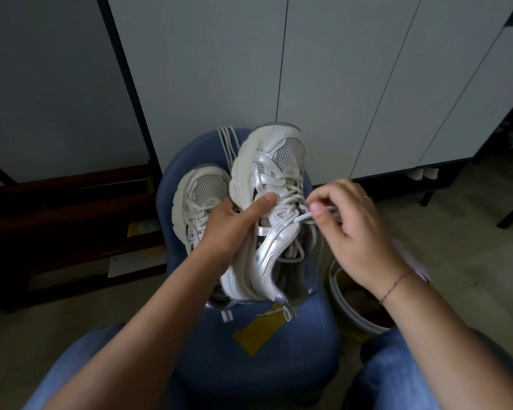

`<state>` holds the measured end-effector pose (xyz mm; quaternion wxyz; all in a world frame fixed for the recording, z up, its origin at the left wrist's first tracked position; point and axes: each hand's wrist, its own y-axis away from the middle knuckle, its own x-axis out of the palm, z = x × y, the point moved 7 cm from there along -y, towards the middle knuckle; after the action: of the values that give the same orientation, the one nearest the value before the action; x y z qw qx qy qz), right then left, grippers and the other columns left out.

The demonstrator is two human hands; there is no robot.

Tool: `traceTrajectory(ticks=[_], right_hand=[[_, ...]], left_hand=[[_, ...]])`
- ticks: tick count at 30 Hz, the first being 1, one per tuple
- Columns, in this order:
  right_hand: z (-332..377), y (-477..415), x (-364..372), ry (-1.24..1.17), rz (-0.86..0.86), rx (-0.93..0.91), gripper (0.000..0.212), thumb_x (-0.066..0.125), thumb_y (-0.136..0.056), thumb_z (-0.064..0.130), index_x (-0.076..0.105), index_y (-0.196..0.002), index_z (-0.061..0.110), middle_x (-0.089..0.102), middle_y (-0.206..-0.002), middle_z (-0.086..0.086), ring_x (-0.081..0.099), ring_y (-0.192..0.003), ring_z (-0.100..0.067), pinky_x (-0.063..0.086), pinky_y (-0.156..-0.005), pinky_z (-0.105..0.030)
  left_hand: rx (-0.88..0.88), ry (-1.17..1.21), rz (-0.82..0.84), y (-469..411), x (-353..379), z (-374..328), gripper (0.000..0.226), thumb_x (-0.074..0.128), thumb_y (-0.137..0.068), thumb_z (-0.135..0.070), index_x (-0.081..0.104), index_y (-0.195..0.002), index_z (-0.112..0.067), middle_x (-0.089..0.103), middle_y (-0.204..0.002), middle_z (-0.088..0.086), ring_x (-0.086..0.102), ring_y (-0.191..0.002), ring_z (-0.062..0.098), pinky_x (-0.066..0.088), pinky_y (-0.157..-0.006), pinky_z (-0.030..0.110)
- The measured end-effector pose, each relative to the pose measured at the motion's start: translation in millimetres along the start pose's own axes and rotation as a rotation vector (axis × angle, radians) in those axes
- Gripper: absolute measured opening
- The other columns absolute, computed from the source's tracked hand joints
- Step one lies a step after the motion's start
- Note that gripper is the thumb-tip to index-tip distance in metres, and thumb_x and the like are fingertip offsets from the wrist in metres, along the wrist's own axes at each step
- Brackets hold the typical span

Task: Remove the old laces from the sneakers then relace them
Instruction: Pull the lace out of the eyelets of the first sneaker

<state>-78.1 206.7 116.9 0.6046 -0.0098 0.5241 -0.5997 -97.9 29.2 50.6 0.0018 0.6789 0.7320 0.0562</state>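
Observation:
Two white and silver mesh sneakers are over a blue stool (314, 321). My left hand (234, 226) grips the right-hand sneaker (273, 173) by its side, thumb lying across the laced front, and holds it tilted up. My right hand (347, 223) pinches a loop of its white lace (304, 216) near the upper eyelets. The other sneaker (202, 190) lies on the stool to the left, partly behind my left hand. A bundle of loose white laces (228, 143) hangs over the stool's far edge.
A yellow paper piece (258, 329) and a lace end lie on the stool's near part. A white bucket (347, 303) stands on the floor to the right. Grey cabinet doors (338, 69) rise behind. Dark wooden furniture (57, 220) stands at left. My jeans-clad knees flank the stool.

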Motion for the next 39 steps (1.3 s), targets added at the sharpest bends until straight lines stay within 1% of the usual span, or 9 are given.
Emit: traceTrajectory(ticks=[3, 5, 11, 16, 22, 26, 33, 37, 39], right_hand=[[11, -1, 8, 0.177, 0.022, -0.101, 0.031, 0.052, -0.090, 0.041, 0.061, -0.078, 0.014, 0.051, -0.086, 0.001, 0.050, -0.085, -0.019, 0.043, -0.074, -0.038], [8, -2, 8, 0.034, 0.005, -0.069, 0.027, 0.053, -0.089, 0.035, 0.060, -0.076, 0.013, 0.050, -0.084, 0.001, 0.051, -0.083, -0.017, 0.044, -0.074, -0.033], [-48, 5, -15, -0.637, -0.332, 0.477, 0.017, 0.055, -0.086, 0.030, 0.053, -0.070, 0.024, 0.052, -0.060, 0.017, 0.043, -0.062, 0.003, 0.037, -0.063, -0.016], [-30, 1, -8, -0.251, -0.072, 0.250, 0.003, 0.056, -0.088, 0.025, 0.057, -0.086, 0.026, 0.059, -0.091, 0.000, 0.055, -0.081, -0.009, 0.042, -0.077, -0.016], [3, -1, 13, 0.133, 0.082, -0.016, 0.035, 0.050, -0.086, 0.053, 0.054, -0.077, 0.020, 0.050, -0.080, 0.009, 0.044, -0.079, -0.012, 0.033, -0.072, -0.030], [1, -2, 10, -0.028, 0.022, -0.015, 0.035, 0.051, -0.090, 0.041, 0.054, -0.070, 0.013, 0.049, -0.071, 0.004, 0.046, -0.071, -0.016, 0.039, -0.066, -0.035], [-56, 4, -36, -0.401, -0.381, 0.424, 0.028, 0.052, -0.090, 0.041, 0.046, -0.067, 0.026, 0.045, -0.056, 0.016, 0.035, -0.056, 0.001, 0.030, -0.056, -0.024], [-56, 3, -20, -0.311, -0.141, 0.382, 0.014, 0.060, -0.090, 0.023, 0.055, -0.079, 0.028, 0.056, -0.076, 0.011, 0.050, -0.069, 0.002, 0.042, -0.068, -0.016], [-36, 0, -11, -0.222, -0.056, 0.222, 0.009, 0.058, -0.088, 0.031, 0.059, -0.088, 0.023, 0.058, -0.088, 0.003, 0.056, -0.085, -0.007, 0.043, -0.080, -0.019]], left_hand=[[0.012, -0.013, 0.004, 0, 1, -1, 0.064, 0.077, -0.067, -0.047, 0.064, -0.123, -0.017, 0.075, -0.106, -0.001, 0.072, -0.097, 0.015, 0.055, -0.093, 0.039], [0.010, -0.019, 0.001, 0, 1, 0, 0.067, 0.077, -0.066, -0.048, 0.064, -0.123, -0.017, 0.075, -0.108, -0.001, 0.072, -0.098, 0.015, 0.055, -0.093, 0.038], [-0.018, 0.023, 0.016, 1, 4, -1, 0.061, 0.074, -0.069, -0.046, 0.065, -0.122, -0.018, 0.075, -0.106, -0.003, 0.072, -0.097, 0.013, 0.055, -0.088, 0.031], [-0.004, 0.005, 0.009, 1, 4, 0, 0.064, 0.077, -0.066, -0.044, 0.063, -0.124, -0.020, 0.075, -0.106, -0.005, 0.072, -0.095, 0.011, 0.055, -0.086, 0.029], [0.013, -0.011, 0.034, 1, 5, 0, 0.060, 0.076, -0.070, -0.043, 0.064, -0.124, -0.017, 0.075, -0.108, -0.002, 0.072, -0.099, 0.014, 0.055, -0.093, 0.036], [0.000, -0.025, 0.031, 1, 4, 1, 0.058, 0.075, -0.074, -0.042, 0.063, -0.125, -0.018, 0.075, -0.109, -0.002, 0.072, -0.098, 0.013, 0.057, -0.088, 0.031], [-0.057, 0.016, 0.033, 0, 2, 4, 0.051, 0.074, -0.081, -0.037, 0.062, -0.127, -0.018, 0.075, -0.108, -0.002, 0.073, -0.095, 0.014, 0.057, -0.081, 0.026], [-0.055, 0.018, 0.031, 0, 2, 4, 0.054, 0.075, -0.078, -0.039, 0.062, -0.126, -0.018, 0.075, -0.107, -0.002, 0.073, -0.095, 0.014, 0.057, -0.084, 0.029], [-0.049, 0.007, 0.032, 0, 3, 5, 0.062, 0.077, -0.071, -0.043, 0.062, -0.126, -0.017, 0.075, -0.107, -0.001, 0.073, -0.096, 0.015, 0.056, -0.091, 0.035]])
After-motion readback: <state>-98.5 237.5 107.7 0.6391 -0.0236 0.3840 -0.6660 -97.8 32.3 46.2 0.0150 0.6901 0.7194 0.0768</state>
